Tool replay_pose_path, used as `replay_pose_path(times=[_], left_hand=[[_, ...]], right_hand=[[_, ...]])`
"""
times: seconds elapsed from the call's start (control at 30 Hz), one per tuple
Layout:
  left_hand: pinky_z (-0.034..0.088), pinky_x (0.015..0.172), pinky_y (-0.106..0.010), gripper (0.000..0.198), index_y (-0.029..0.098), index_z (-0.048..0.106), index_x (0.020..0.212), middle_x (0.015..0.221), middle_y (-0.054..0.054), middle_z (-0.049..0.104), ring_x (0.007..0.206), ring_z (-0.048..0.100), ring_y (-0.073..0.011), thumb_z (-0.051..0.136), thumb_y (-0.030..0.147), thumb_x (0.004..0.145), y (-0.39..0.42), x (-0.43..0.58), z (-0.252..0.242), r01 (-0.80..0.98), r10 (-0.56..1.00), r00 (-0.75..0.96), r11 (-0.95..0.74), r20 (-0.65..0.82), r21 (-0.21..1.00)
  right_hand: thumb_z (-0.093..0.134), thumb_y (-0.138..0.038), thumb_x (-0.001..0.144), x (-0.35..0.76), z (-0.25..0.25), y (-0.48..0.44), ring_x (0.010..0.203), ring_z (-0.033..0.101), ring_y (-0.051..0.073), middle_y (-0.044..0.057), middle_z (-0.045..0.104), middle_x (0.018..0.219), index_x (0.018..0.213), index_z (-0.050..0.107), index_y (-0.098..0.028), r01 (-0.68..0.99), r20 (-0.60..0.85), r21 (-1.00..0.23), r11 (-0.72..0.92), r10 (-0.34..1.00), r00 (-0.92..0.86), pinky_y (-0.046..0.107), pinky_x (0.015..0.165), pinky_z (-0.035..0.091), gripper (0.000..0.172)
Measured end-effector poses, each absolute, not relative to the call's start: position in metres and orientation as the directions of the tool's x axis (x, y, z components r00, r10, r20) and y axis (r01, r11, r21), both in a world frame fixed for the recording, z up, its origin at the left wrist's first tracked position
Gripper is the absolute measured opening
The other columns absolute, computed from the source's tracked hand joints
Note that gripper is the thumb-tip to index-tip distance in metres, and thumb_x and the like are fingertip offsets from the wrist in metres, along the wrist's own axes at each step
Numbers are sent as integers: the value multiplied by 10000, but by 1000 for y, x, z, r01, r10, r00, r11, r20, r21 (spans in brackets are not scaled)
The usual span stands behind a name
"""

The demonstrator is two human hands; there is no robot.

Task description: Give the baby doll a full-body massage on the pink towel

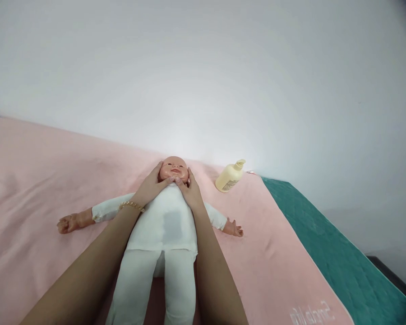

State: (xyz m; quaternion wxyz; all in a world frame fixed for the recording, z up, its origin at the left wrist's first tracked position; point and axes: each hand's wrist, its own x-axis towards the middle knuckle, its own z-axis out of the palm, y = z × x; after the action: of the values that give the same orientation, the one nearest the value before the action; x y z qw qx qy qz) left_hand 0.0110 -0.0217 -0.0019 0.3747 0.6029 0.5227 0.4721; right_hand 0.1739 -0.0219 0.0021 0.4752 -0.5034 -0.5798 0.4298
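Observation:
A baby doll (162,225) with a white cloth body lies on its back, head away from me and arms spread out. My left hand (153,184) cups the left side of its head, the thumb at the chin. On the other side my right hand (190,188) holds the head in the same way, its thumb close to the left one. The doll's head (173,169) is between both palms, face up. Some of my fingers are hidden behind the head. A gold bracelet (131,206) circles my left wrist.
To the right of the head stands a pale yellow pump bottle (229,178), slightly tilted in view. A pink blanket (264,253) lies under the doll. Past its right edge shows a green mattress (325,243). A white wall (203,81) rises behind.

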Motion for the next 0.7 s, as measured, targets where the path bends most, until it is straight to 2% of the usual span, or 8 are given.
replay_pose_path(times=[0.17,0.3,0.43,0.57,0.7], left_hand=[[381,1113,-388,823,249,366,1480,1503,-65,432,1375,407,-305,633,605,788,-23,12,2,256,980,20,-198,199,946],[312,1155,-408,829,214,308,1508,1543,-77,365,1403,364,-292,589,588,824,-24,10,4,265,984,29,-178,176,948],[243,1186,-398,753,198,307,1510,1571,-73,309,1447,279,-276,490,573,883,-26,8,6,277,980,58,-201,193,940],[196,1199,-418,775,177,254,1530,1595,-85,240,1467,220,-269,416,607,906,-25,7,6,290,980,76,-198,184,936],[230,1188,-411,746,198,291,1521,1575,-82,292,1461,237,-269,373,629,918,-25,6,6,274,975,98,-219,200,936]], right_hand=[[673,-595,774,177,-1,-18,1358,458,252,105,436,1500,1508,307,-181,202,120,-971,127,992,-47,396,1125,386,918],[620,-591,821,179,3,-19,1379,432,253,94,394,1527,1492,351,-183,197,130,-971,138,990,-50,406,1147,355,830],[574,-599,852,180,8,-22,1388,420,249,81,408,1517,1499,339,-177,182,140,-972,151,987,-73,406,1159,340,807],[552,-621,856,183,6,-20,1393,413,230,53,427,1506,1499,339,-191,113,131,-983,142,987,-96,382,1157,349,802],[563,-621,847,185,-2,-15,1375,440,223,58,424,1506,1505,318,-182,-13,95,-996,94,988,-122,387,1138,379,828]])
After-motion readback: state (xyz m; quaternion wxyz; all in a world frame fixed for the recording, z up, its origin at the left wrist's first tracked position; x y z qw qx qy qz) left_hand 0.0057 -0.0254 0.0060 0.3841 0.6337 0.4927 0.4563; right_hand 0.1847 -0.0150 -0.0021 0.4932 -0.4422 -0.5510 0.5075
